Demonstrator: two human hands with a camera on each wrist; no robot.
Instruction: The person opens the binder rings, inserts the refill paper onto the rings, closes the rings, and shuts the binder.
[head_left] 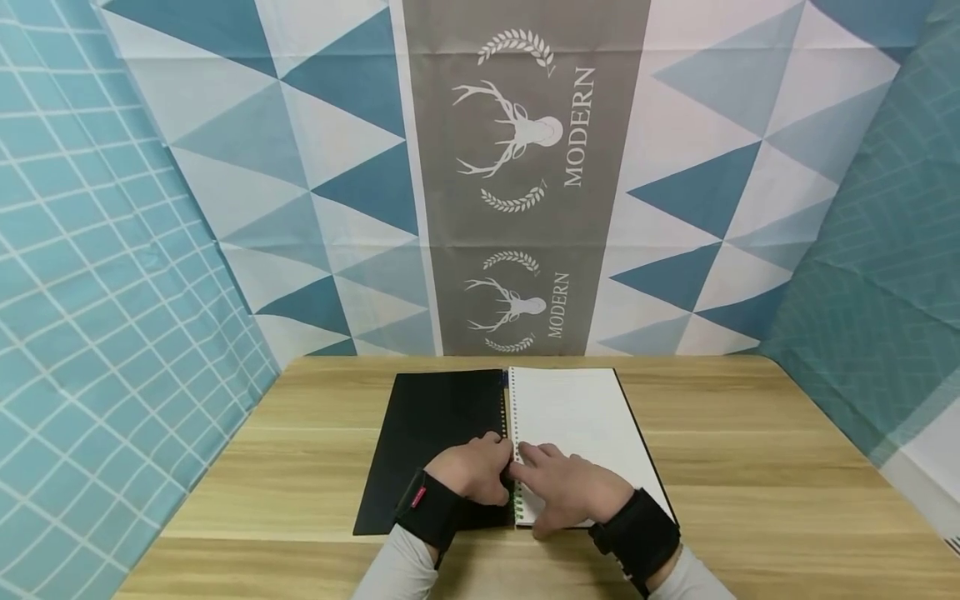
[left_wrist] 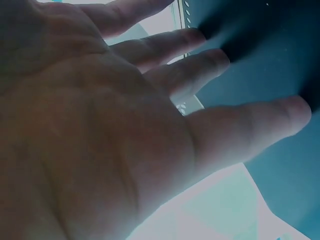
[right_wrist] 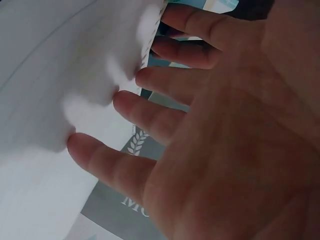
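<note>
An unbound-looking notebook lies open on the table. Its black cover point(head_left: 431, 417) is on the left and its white pages point(head_left: 577, 408) on the right, with punched holes along both facing edges. Green binding rings point(head_left: 518, 505) show near the bottom of the seam. My left hand point(head_left: 471, 468) reaches over the cover to the seam; in the left wrist view its spread, fairly straight fingers point(left_wrist: 200, 72) touch the black sheet. My right hand point(head_left: 567, 483) meets it there, its extended fingertips point(right_wrist: 127, 102) pressing on the white paper beside the hole edge.
The notebook lies on a wood-grain table point(head_left: 750, 467). Behind it hangs a patterned cloth point(head_left: 517, 208) with triangles and deer heads. Blue checked cloth point(head_left: 97, 275) borders the left side, teal cloth point(head_left: 885, 275) the right. Each wrist wears a black band point(head_left: 637, 537).
</note>
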